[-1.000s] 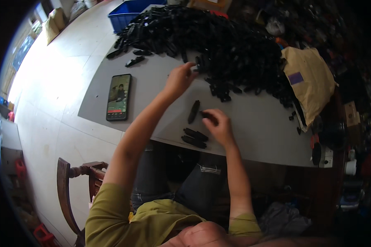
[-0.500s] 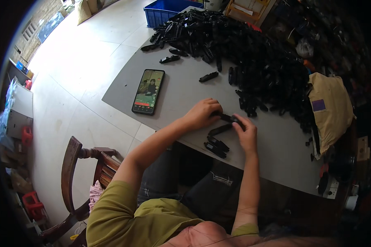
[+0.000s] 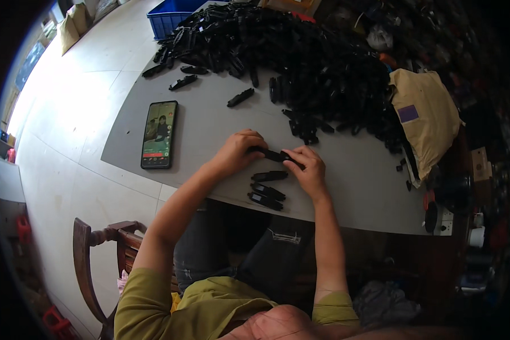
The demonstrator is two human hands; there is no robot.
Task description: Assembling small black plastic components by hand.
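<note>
Between my two hands, just above the grey table, is a long slim black plastic part. My left hand grips its left end with bent fingers. At the other end, my right hand pinches it between thumb and fingers. Three similar black parts lie side by side below it near the table's front edge, among them a black plastic piece with a pale patch. What exact kind of part these are, I cannot tell.
A large heap of black plastic parts covers the table's far side, with several strays in front. A phone with a lit screen lies at left. Also here are a beige sack, a blue crate and a wooden chair.
The whole view has shifted, so the table and its things sit further left. Both hands still hold the black part. The parts near the edge now lie more evenly spaced.
</note>
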